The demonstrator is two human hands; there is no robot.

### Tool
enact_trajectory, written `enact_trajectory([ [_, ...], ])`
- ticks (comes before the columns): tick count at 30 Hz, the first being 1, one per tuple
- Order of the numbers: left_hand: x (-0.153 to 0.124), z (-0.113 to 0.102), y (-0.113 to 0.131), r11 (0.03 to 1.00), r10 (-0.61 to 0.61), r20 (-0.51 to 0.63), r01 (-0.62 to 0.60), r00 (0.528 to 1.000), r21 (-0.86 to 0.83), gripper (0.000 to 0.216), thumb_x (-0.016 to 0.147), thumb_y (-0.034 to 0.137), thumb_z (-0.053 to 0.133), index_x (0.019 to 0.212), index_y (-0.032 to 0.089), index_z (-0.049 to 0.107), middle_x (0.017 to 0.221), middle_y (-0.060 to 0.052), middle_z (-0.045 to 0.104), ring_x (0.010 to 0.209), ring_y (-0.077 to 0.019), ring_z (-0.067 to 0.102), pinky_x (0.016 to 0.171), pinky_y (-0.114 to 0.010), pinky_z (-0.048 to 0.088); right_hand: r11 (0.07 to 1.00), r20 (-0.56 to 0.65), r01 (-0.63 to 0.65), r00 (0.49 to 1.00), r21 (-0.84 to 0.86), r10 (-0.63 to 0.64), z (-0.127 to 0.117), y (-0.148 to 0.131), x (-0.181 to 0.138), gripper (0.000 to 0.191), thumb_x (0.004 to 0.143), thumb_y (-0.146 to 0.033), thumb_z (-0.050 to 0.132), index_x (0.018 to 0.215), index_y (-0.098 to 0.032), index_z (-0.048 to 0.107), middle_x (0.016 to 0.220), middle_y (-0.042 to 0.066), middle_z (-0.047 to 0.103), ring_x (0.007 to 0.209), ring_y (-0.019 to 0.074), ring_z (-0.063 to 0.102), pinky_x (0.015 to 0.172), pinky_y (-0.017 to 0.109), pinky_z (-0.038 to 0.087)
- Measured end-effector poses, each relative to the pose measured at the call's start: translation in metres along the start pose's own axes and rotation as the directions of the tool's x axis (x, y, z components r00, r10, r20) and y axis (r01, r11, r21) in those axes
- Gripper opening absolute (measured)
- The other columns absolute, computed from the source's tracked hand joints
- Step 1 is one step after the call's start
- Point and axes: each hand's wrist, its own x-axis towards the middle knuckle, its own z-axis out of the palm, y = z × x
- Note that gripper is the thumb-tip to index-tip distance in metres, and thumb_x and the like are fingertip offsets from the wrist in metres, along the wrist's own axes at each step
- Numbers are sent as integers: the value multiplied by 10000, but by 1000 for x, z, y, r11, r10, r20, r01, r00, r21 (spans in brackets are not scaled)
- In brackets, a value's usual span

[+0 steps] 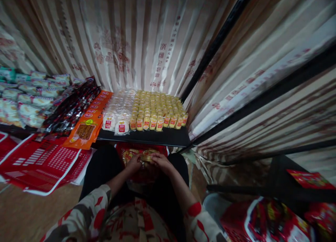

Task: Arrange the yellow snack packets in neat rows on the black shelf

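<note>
Between my knees, both hands are low over a red basket (164, 149) that holds yellow-wrapped snack packets. My right hand (163, 163) is closed with its fingertips on a small yellow snack packet (147, 155). My left hand (133, 164) is curled against another yellow snack packet (128, 154), its fingers partly hidden and dim. Just beyond the hands, rows of small yellow packets (157, 109) with red labels stand on a black shelf (168, 139). White packets (122, 125) with red labels stand beside them on the left.
An orange snack bag (88, 128) overhangs the shelf edge, next to dark shiny packets (73, 105) and white-green packets (31, 109). Red shopping baskets (49, 165) lie lower left. Black poles (217, 42) and a pale curtain (141, 35) rise behind. More red packets (278, 217) lie lower right.
</note>
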Motion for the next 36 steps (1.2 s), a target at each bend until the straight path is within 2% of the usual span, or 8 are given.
enact_trajectory([
  [3, -1, 2, 11, 991, -5, -17, 3, 1000, -131, 390, 699, 105, 513, 1077, 155, 597, 839, -36, 656, 798, -156, 594, 730, -250, 463, 970, -23, -52, 998, 235, 59, -8, -9, -7, 183, 755, -360, 578, 844, -203, 605, 794, 39, 667, 611, 122, 616, 557, 234, 487],
  [7, -5, 0, 26, 955, -16, 0, 15, 1000, -297, 277, 715, 155, 538, 988, 143, 584, 641, 27, 590, 577, -104, 552, 567, -203, 446, 832, -38, -148, 979, 534, 199, -13, -22, -13, 128, 747, -325, 619, 791, -208, 591, 712, 17, 647, 549, 105, 597, 467, 186, 442],
  [11, -10, -5, 41, 912, -14, 12, 18, 1000, -411, 155, 715, 205, 577, 863, 160, 560, 634, 34, 579, 551, -94, 549, 521, -196, 450, 757, -83, -136, 966, 639, 243, -14, -32, -16, 146, 757, -323, 630, 747, -189, 572, 656, 0, 622, 497, 76, 565, 413, 148, 400],
  [15, -17, -8, 53, 851, -28, 19, 34, 999, -525, 143, 730, 240, 613, 825, 151, 552, 663, 8, 611, 575, -100, 579, 528, -197, 473, 727, -141, -34, 974, 686, 179, -14, -38, -19, 183, 733, -341, 661, 744, -178, 580, 647, -17, 602, 502, 52, 553, 433, 128, 400],
  [22, -24, -3, 76, 691, -78, 8, 60, 997, -721, 113, 785, 165, 600, 884, 135, 556, 874, -66, 662, 790, -131, 644, 725, -250, 539, 783, -249, 168, 968, 599, -18, -12, -41, -30, 333, 622, -403, 725, 849, -180, 627, 695, -13, 637, 586, 92, 570, 477, 171, 391],
  [29, -22, 9, 104, 598, -53, 15, 44, 998, -801, 104, 777, 77, 573, 864, 128, 547, 850, -53, 646, 752, -108, 630, 745, -254, 535, 833, -367, 334, 914, 441, -172, -16, -50, -32, 419, 651, -416, 654, 996, -187, 590, 909, 51, 680, 831, 182, 627, 760, 290, 486],
  [32, -16, 13, 116, 637, -27, 5, 21, 1000, -771, 99, 781, 80, 555, 868, 124, 536, 821, -45, 632, 725, -103, 619, 701, -243, 533, 858, -389, 348, 901, 379, -193, -23, -51, -28, 410, 687, -403, 601, 1035, -189, 571, 908, 46, 676, 806, 179, 625, 741, 287, 489],
  [36, -4, 15, 131, 812, -12, -15, 1, 1000, -583, 185, 796, 116, 526, 980, 114, 516, 861, -60, 611, 670, -98, 596, 619, -232, 516, 881, -433, 378, 870, 283, -235, -38, -49, -12, 463, 709, -387, 565, 1127, -191, 525, 898, 43, 663, 758, 166, 613, 701, 276, 489],
])
